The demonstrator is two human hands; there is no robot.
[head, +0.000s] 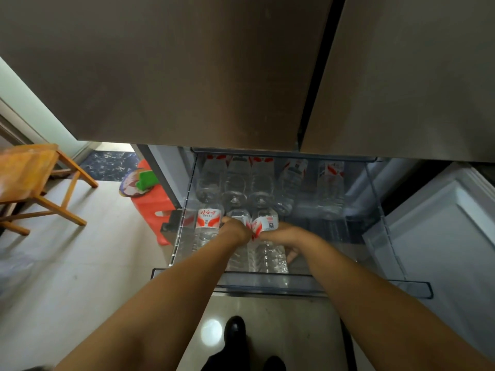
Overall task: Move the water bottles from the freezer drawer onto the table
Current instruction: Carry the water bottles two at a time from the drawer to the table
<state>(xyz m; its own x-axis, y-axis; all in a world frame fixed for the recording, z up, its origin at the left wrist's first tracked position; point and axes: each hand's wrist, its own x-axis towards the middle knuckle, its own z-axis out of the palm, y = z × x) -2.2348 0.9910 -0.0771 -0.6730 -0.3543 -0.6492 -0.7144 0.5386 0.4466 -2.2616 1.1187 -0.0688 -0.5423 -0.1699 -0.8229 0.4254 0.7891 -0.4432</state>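
Both arms extended into drawer; left hand and right hand each clamped on bottle.

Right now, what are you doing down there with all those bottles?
A person is reaching both hands into the open freezer drawer, which is full of water bottles lying down. The left hand and right hand are each closing on a bottle in the front row. None has been lifted out yet. A wooden chair stands off to the left.
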